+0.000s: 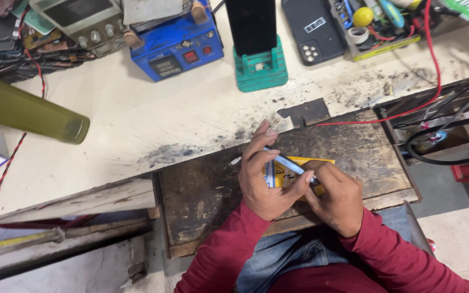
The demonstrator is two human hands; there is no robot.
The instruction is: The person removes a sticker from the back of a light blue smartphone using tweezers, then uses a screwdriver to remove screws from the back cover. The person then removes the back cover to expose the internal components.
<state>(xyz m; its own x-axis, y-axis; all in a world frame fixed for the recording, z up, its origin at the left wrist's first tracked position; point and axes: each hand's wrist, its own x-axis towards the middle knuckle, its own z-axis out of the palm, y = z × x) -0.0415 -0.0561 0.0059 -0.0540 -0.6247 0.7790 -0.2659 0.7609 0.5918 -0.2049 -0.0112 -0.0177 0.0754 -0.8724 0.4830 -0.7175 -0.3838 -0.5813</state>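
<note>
Both my hands, left hand (264, 179) and right hand (336, 198), pinch a yellow packet (289, 172) over the dark wooden board (207, 190).

Bright, even light; soft shadows

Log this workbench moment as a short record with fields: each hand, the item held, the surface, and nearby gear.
left hand: grip on the yellow packet's left side, fingers raised
right hand: pinches a slim blue-white tool lying across the packet
item: small yellow packet, held between both hands
surface: dark worn wooden board, under the hands
behind: blue box with red switch; green stand; black phone case
</note>
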